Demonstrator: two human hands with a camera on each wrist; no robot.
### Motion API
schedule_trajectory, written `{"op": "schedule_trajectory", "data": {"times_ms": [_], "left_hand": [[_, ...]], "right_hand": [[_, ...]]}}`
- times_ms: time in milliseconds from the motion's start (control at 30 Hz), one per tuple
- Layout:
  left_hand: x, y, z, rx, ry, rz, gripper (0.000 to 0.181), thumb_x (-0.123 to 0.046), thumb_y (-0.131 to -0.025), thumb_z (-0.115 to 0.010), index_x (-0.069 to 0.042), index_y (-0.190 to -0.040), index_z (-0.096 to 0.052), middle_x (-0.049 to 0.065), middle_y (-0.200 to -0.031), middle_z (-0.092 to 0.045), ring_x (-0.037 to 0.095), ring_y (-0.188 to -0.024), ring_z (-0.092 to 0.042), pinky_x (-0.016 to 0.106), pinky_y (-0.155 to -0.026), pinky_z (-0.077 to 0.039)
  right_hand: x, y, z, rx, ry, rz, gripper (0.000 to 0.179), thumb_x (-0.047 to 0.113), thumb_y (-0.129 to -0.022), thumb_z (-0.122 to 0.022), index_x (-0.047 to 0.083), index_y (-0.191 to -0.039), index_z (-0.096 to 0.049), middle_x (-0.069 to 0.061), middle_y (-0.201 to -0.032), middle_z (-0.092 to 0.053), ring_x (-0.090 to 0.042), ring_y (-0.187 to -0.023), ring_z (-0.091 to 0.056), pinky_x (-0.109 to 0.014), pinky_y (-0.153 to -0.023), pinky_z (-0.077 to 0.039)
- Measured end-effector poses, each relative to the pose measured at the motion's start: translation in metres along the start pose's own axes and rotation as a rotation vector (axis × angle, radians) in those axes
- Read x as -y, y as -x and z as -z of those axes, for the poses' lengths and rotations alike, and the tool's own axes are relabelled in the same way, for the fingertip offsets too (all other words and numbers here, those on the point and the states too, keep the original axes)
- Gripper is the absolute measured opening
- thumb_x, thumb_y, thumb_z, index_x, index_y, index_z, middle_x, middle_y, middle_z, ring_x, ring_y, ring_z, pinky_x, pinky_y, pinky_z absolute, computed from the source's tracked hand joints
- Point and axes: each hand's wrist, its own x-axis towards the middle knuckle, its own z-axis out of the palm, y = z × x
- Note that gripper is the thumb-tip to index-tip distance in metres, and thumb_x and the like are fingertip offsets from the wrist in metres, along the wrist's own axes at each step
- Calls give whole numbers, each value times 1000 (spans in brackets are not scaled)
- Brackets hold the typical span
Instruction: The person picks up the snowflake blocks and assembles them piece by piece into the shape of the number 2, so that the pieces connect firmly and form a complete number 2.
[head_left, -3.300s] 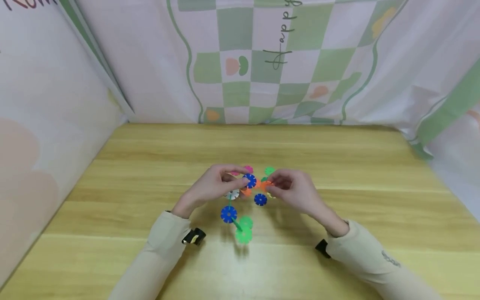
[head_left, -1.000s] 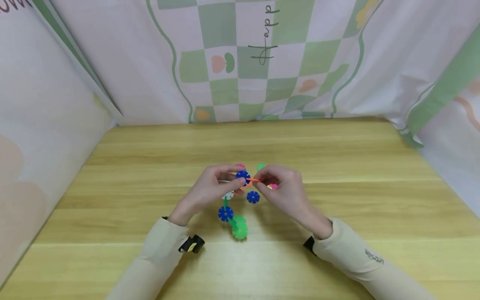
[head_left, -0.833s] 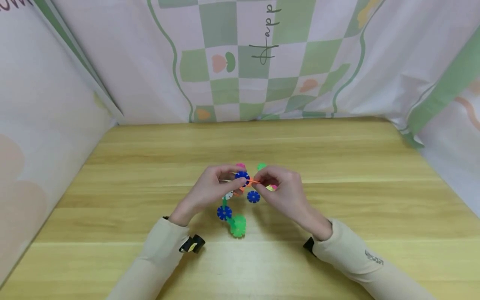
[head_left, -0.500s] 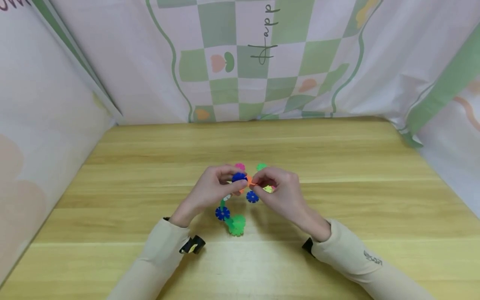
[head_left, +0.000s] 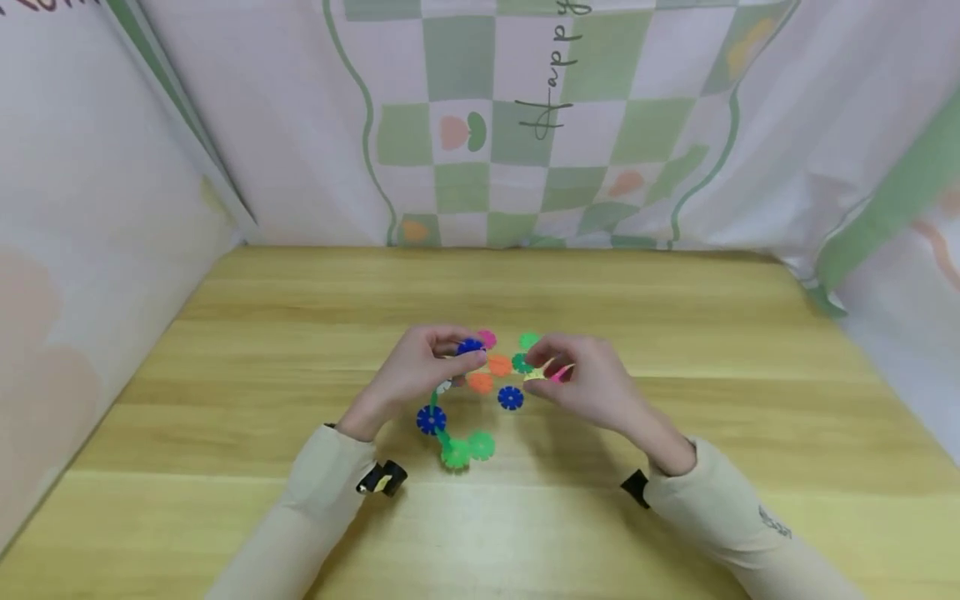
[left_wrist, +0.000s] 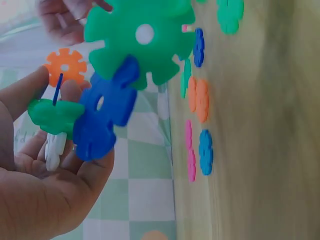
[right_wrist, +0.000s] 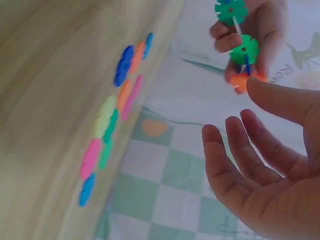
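Observation:
My left hand (head_left: 420, 362) grips a chain of interlocking notched plastic discs above the table. In the left wrist view the chain shows an orange disc (left_wrist: 66, 66) by the thumb tip, a green disc (left_wrist: 55, 114), a white disc (left_wrist: 54, 151), a blue disc (left_wrist: 102, 107) and a large green disc (left_wrist: 142, 35) toward the camera. From the head, the chain hangs toward me, past a blue disc (head_left: 431, 420) to a bright green end disc (head_left: 455, 454). My right hand (head_left: 585, 375) is held apart to the right, fingers loosely bent, with nothing between them.
Loose discs lie on the wooden table (head_left: 315, 292) between and below the hands: orange discs (head_left: 481, 382), a blue disc (head_left: 510, 398), a dark green disc (head_left: 522, 362), a yellow disc (head_left: 533, 375), pink discs (head_left: 487, 339) and a light green disc (head_left: 482, 446). A patterned curtain (head_left: 525, 150) stands behind.
The right hand, pinching an orange disc against the left hand's blue disc, has let go and drawn back to the right. The orange disc stays on the chain, which has turned and swung left.

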Motion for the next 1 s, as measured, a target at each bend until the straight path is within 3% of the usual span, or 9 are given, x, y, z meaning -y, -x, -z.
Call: {"op": "schedule_trajectory", "data": {"times_ms": [233,433,767,1000], "left_hand": [[-3,-6,2,-30,-18,33,27,-29,-91,-68,-15,-115,-69,11,-106,-71,42,-82,-65,38,-76,-53],[-5,-10,-3,-29,-13,14,28,-27,-91,-68,-13,-116,-68,9,-105,-71,40,-80,-66,36,-73,-54],[-8,-17,-14,-4,32,13,31,-25,-90,-69,-11,-118,-66,4,-105,-71,41,-80,-67,52,-70,-53],[-8,-18,-15,-8,20,25,31,-25,-91,-68,-12,-118,-66,3,-104,-71,43,-78,-66,36,-60,-52]], "right_hand": [[-29,-14,10,185,66,-91,18,4,-78,-76,-1,-93,-68,-12,-88,-68,-21,-74,-65,-30,-65,-54],[-55,-26,14,311,194,-138,22,10,-76,-78,1,-94,-68,-6,-81,-65,-16,-73,-58,-34,-68,-49],[-75,-24,19,347,194,-207,26,18,-76,-81,3,-91,-66,-2,-76,-62,-15,-69,-54,-31,-65,-45],[-73,-25,19,372,227,-203,23,20,-77,-80,6,-84,-65,-1,-73,-58,-15,-66,-51,-30,-63,-42]]}}
